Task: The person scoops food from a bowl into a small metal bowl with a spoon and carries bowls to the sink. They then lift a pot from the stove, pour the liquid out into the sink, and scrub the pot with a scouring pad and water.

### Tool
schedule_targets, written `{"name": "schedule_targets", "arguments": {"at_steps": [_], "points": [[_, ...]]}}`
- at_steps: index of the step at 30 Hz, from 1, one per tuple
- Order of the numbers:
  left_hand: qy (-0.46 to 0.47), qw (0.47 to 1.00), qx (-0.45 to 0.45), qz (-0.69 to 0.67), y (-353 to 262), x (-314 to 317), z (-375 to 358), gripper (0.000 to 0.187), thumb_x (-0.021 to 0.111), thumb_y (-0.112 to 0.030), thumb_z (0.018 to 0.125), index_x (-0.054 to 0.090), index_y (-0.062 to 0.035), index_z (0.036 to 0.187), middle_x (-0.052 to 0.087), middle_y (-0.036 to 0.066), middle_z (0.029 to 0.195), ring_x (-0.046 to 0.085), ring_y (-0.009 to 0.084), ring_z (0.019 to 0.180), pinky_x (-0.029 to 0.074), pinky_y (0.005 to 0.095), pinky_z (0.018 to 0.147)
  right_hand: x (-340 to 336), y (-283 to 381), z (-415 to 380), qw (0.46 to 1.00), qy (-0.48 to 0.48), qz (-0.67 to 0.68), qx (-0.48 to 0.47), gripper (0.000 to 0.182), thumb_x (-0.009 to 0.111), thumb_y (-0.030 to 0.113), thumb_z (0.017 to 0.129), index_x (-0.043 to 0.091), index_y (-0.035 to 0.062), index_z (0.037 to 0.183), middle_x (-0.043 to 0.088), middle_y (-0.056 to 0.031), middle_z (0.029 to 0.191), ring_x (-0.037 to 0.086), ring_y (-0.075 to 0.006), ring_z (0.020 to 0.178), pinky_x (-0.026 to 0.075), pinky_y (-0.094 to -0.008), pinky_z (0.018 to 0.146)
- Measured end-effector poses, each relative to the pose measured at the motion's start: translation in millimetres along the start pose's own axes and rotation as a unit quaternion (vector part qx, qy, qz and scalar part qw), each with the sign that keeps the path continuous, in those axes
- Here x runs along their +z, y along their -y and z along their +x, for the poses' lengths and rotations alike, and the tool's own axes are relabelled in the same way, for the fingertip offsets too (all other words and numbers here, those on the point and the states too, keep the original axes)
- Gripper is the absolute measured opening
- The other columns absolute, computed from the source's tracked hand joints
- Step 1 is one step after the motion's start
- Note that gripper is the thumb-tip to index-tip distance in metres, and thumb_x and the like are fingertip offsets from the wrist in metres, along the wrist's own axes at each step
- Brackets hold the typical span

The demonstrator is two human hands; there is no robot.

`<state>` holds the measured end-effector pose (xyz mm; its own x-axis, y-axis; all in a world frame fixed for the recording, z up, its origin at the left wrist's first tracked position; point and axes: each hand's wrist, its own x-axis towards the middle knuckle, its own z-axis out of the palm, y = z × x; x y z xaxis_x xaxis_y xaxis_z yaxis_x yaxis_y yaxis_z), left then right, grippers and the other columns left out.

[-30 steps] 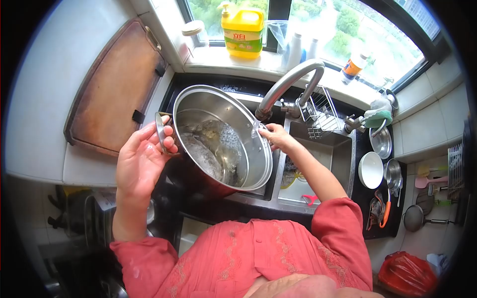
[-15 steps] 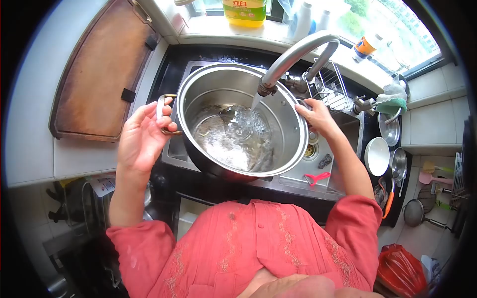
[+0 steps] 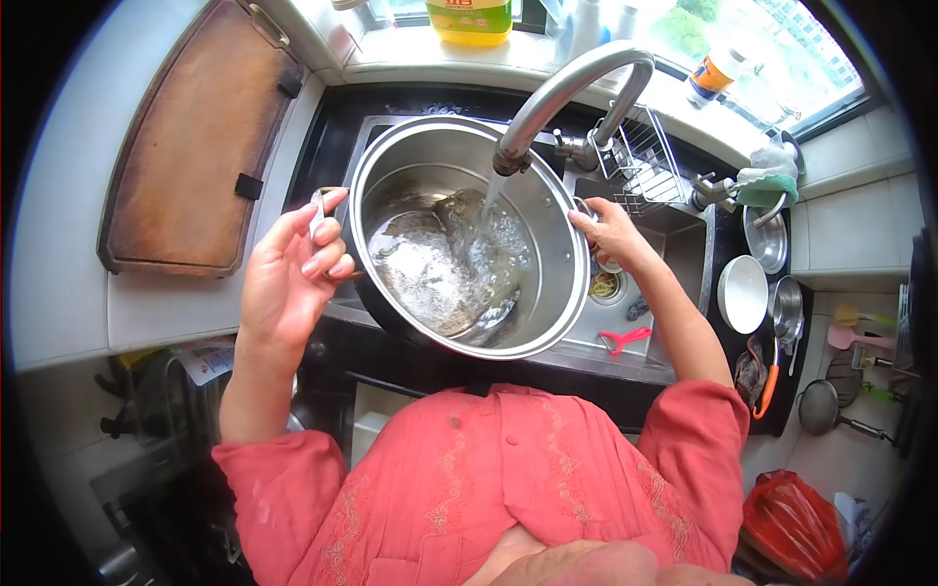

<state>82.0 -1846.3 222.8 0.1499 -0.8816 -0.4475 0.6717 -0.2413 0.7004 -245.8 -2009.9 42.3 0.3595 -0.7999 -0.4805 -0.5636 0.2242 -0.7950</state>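
A large steel pot (image 3: 555, 293) is held over the sink (image 3: 645, 356), tilted a little, with water (image 3: 459, 264) swirling in its bottom. From the curved faucet (image 3: 576, 83) a stream runs down into it. My left hand (image 3: 303, 259) has its fingers curled round the left handle (image 3: 319, 217). On the other side, my right hand (image 3: 614, 234) grips the right handle, which is mostly hidden by the fingers. A red peeler (image 3: 625, 339) lies in the sink to the right of the pot, near the drain strainer (image 3: 605, 284).
A wooden cutting board (image 3: 191, 146) lies on the left counter. Behind the sink stand a wire rack (image 3: 645, 166) and a yellow detergent bottle (image 3: 471, 21). A white bowl (image 3: 743, 295), steel pans (image 3: 785, 311) and an orange-handled utensil (image 3: 768, 391) are at the right.
The pot has shifted slightly left and its tilt has changed, with the water swirling differently inside. Both hands have kept hold of the handles.
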Motion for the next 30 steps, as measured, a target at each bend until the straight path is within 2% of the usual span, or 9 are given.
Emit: {"name": "schedule_targets", "arguments": {"at_steps": [11, 19, 21, 22, 23, 26, 28, 29, 30], "points": [[-0.033, 0.999, -0.008, -0.013, 26.0, -16.4, -15.0, 0.029, 0.039, -0.022, 0.097, 0.047, -0.0002, 0.115, 0.035, -0.004, 0.063, 0.027, 0.0045, 0.045, 0.028, 0.0224, 0.05, 31.1, -18.7, 32.7, 0.997, 0.068, 0.012, 0.022, 0.05, 0.065, 0.043, 0.079, 0.059, 0.0006, 0.105, 0.059, -0.0073, 0.071, 0.061, -0.0154, 0.062, 0.047, -0.0287, 0.044], [-0.064, 0.998, 0.022, 0.013, 33.9, -17.9, -25.1, 0.027, 0.037, -0.02, 0.098, 0.047, -0.0009, 0.114, 0.033, -0.005, 0.061, 0.025, 0.0032, 0.045, 0.026, 0.0204, 0.047, 35.2, -8.5, 40.2, 0.998, 0.039, -0.04, -0.016, 0.064, 0.063, 0.047, 0.081, 0.052, -0.0024, 0.12, 0.064, -0.016, 0.082, 0.064, -0.0194, 0.069, 0.051, -0.0343, 0.045], [-0.066, 0.997, 0.026, 0.015, 34.6, -16.0, -25.2, 0.027, 0.037, -0.019, 0.098, 0.047, -0.0005, 0.114, 0.033, -0.005, 0.062, 0.025, 0.0032, 0.044, 0.026, 0.0204, 0.047, 34.3, -1.9, 39.7, 0.995, 0.021, -0.098, -0.029, 0.052, 0.06, 0.043, 0.084, 0.055, -0.0013, 0.111, 0.062, -0.0158, 0.082, 0.065, -0.0234, 0.073, 0.053, -0.0356, 0.052], [-0.067, 0.997, 0.029, 0.016, 35.2, -14.9, -25.0, 0.027, 0.037, -0.019, 0.098, 0.047, -0.0002, 0.114, 0.033, -0.005, 0.062, 0.024, 0.0031, 0.044, 0.026, 0.0205, 0.047, 34.9, -4.4, 46.3, 0.942, -0.123, -0.247, -0.19, 0.042, 0.059, 0.039, 0.085, 0.057, 0.0006, 0.103, 0.061, -0.0142, 0.081, 0.064, -0.0252, 0.075, 0.052, -0.0353, 0.056], [-0.068, 0.997, 0.027, 0.017, 35.7, -14.1, -25.3, 0.027, 0.037, -0.019, 0.098, 0.047, -0.0002, 0.114, 0.033, -0.005, 0.062, 0.024, 0.0031, 0.044, 0.026, 0.0205, 0.047, 34.6, -6.4, 51.5, 0.823, -0.257, -0.379, -0.336, 0.033, 0.057, 0.034, 0.086, 0.058, 0.0025, 0.094, 0.059, -0.0126, 0.08, 0.063, -0.0269, 0.077, 0.052, -0.035, 0.061], [-0.082, 0.996, 0.036, 0.015, 37.2, -12.1, -24.9, 0.027, 0.037, -0.019, 0.098, 0.047, 0.0006, 0.114, 0.033, -0.005, 0.062, 0.024, 0.0029, 0.044, 0.025, 0.0205, 0.046, 29.6, 28.2, 57.8, 0.738, -0.265, -0.454, -0.423, 0.006, 0.054, 0.012, 0.078, 0.054, 0.0062, 0.078, 0.057, -0.0084, 0.079, 0.06, -0.0244, 0.08, 0.049, -0.0364, 0.068], [-0.071, 0.996, 0.039, 0.024, 38.3, -8.9, -26.1, 0.028, 0.037, -0.019, 0.098, 0.047, 0.001, 0.116, 0.033, -0.006, 0.061, 0.024, 0.0025, 0.044, 0.025, 0.0203, 0.045, 26.8, 41.8, 62.1, 0.657, -0.244, -0.535, -0.471, 0.008, 0.053, 0.012, 0.076, 0.057, 0.0058, 0.08, 0.058, -0.0074, 0.08, 0.057, -0.0213, 0.093, 0.042, -0.0339, 0.083], [-0.067, 0.997, 0.036, 0.029, 38.7, -8.2, -26.6, 0.029, 0.037, -0.019, 0.098, 0.047, 0.0011, 0.116, 0.033, -0.006, 0.061, 0.024, 0.0023, 0.044, 0.025, 0.0202, 0.045, 26.2, 42.4, 71.1, 0.591, -0.266, -0.559, -0.516, 0.011, 0.053, 0.013, 0.076, 0.059, 0.006, 0.081, 0.06, -0.0075, 0.084, 0.054, -0.0226, 0.1, 0.038, -0.0387, 0.09], [-0.069, 0.996, 0.036, 0.039, 38.8, -8.7, -26.9, 0.029, 0.036, -0.019, 0.099, 0.046, 0.0012, 0.117, 0.032, -0.006, 0.061, 0.023, 0.002, 0.044, 0.024, 0.0199, 0.044, 26.5, 45.3, 72.2, 0.59, -0.221, -0.614, -0.475, 0.018, 0.051, 0.014, 0.079, 0.059, 0.0045, 0.092, 0.059, -0.0086, 0.096, 0.049, -0.0229, 0.112, 0.033, -0.0427, 0.098]]}}
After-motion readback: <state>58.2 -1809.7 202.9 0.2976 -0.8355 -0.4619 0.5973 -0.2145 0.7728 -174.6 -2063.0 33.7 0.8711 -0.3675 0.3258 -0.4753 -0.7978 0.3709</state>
